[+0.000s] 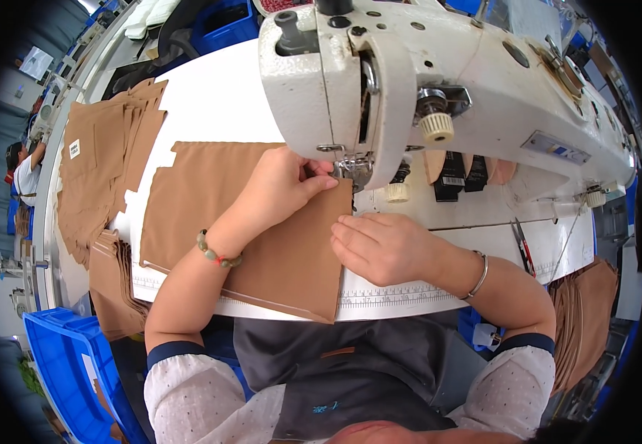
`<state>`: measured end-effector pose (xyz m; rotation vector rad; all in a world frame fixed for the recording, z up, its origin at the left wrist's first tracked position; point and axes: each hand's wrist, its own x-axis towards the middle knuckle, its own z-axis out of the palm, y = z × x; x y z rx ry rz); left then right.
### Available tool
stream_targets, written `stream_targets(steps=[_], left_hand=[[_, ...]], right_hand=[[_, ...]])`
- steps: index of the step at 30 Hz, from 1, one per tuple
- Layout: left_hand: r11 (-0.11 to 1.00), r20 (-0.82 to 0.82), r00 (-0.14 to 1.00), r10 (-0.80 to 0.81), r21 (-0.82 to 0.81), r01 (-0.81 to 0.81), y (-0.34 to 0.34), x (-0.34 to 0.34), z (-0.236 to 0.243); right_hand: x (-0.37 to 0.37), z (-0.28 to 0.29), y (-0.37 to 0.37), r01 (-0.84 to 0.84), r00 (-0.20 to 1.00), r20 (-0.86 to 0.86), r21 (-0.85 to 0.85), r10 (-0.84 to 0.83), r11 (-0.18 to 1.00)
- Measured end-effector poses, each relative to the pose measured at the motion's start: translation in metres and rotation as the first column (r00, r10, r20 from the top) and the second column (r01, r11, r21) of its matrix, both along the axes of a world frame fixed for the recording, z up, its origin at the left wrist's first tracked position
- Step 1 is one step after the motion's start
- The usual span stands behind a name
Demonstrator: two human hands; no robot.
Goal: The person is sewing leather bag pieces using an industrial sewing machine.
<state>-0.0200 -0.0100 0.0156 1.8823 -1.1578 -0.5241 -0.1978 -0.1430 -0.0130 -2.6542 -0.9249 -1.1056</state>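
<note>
A brown fabric panel (276,270) lies flat under the head of a white sewing machine (402,81), its right edge running up to the presser foot (354,169). My left hand (280,185) rests on the panel's upper part just left of the foot. Its thumb and fingers are drawn together in a pinch, and what lies between them is hidden. Lower down, my right hand (384,248) pinches the panel's right edge, fingers bent and pressed together. A pale line runs along the panel's lower hem.
Stacked brown pieces (92,155) lie at the left, with a folded bundle (114,281) below them. More brown pieces (587,318) hang at the right edge. Scissors (522,248) and black tags (450,177) lie right of the needle. A blue crate (77,370) stands lower left.
</note>
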Motion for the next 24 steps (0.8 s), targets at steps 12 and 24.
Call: stream_targets(steps=[12,24], left_hand=[[1.0,0.092,0.996,0.013,0.026,-0.015,-0.015,0.001,0.009],[0.999,0.09,0.996,0.015,0.032,-0.018,-0.018,0.007,0.01]], right_hand=[[-0.002,0.005,-0.01,0.037,0.994,-0.108,0.041,-0.033,0.998],[0.0,0.007,-0.014,0.077,0.979,-0.193,0.066,-0.063,0.995]])
